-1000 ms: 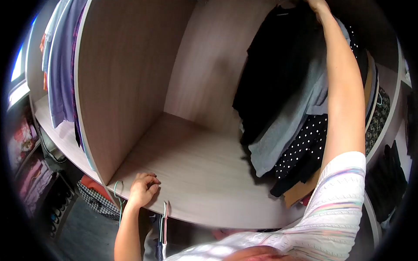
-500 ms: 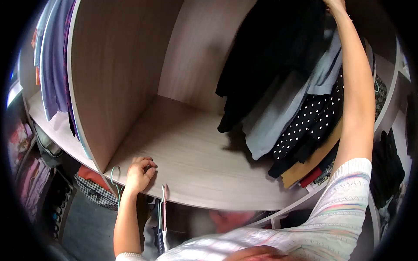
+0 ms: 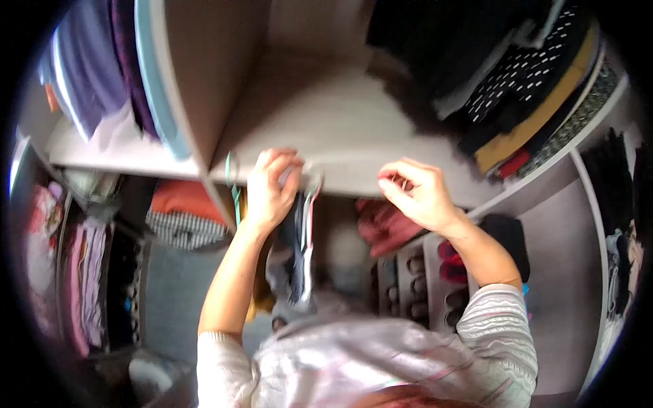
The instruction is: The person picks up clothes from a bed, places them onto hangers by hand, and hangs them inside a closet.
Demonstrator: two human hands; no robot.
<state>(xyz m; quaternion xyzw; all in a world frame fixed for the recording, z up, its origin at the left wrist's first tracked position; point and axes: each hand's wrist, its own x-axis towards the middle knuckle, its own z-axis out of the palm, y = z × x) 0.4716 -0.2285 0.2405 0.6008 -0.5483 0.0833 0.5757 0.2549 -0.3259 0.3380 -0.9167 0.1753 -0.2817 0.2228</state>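
My left hand [image 3: 275, 185] is at the front edge of the wooden shelf [image 3: 326, 115], fingers curled, close to the hooks of hangers [image 3: 311, 197] whose clothes hang below the edge. Whether it holds anything is hidden by blur. To its right, my right hand [image 3: 416, 192] is raised over the shelf's front edge, thumb and fingers bent towards each other; what lies between them is too blurred to make out. A green hanger [image 3: 235, 187] hooks over the edge left of my left hand. Black clothes [image 3: 435, 51] and a dotted garment [image 3: 520, 71] hang at the upper right.
Purple and blue clothes [image 3: 88, 68] hang beyond a divider on the left. Below are folded orange cloth [image 3: 187, 200], a checked item [image 3: 187, 229], a red cloth [image 3: 384, 228] and a rack of shoes [image 3: 415, 285]. Dark clothes [image 3: 615, 177] hang far right.
My right hand has come down from the hanging black clothes to the shelf's front edge. The view has tilted down, and my left hand appears farther right, beside the hanger hooks.
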